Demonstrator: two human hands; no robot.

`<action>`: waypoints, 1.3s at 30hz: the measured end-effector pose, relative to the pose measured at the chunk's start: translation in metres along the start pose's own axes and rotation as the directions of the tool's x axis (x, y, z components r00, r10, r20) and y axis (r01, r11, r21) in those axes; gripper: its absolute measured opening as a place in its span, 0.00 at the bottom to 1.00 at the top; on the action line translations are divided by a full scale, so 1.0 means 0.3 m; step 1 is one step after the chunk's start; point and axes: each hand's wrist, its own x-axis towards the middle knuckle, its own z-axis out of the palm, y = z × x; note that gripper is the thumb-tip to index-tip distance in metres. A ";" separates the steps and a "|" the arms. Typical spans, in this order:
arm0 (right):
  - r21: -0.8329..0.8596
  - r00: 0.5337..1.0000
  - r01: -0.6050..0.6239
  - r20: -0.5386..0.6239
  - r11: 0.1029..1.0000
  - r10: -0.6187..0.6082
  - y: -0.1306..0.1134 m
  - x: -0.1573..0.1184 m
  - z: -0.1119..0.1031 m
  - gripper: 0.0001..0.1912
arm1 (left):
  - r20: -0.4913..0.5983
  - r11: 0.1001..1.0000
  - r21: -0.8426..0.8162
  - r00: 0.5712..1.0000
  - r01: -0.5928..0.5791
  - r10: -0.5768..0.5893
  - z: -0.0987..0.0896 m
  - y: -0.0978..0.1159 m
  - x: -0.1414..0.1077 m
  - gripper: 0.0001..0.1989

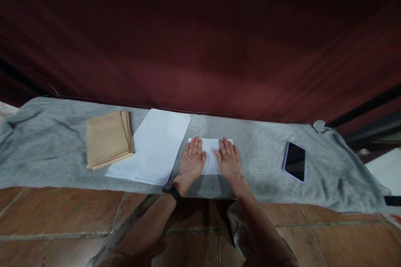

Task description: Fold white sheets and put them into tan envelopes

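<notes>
A small white sheet of paper, perhaps folded, lies on the grey cloth in front of me. My left hand rests flat on its left part, fingers stretched forward. On the right part of the same paper lies my right hand, palm down with the fingers extended. Neither hand grips anything, and the paper shows between them. Just left of my left hand is a stack of larger white sheets, slightly fanned at the lower edge.
Several brown envelopes overlap the left edge of the white stack. A phone in a purple case lies to the right. The grey cloth covers a long narrow surface before a dark red curtain.
</notes>
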 end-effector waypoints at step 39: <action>0.206 0.985 0.041 0.157 0.978 -0.074 -0.080 -0.030 -0.064 0.31 | -0.010 0.982 -0.064 0.984 -0.179 0.179 0.025 0.124 -0.044 0.31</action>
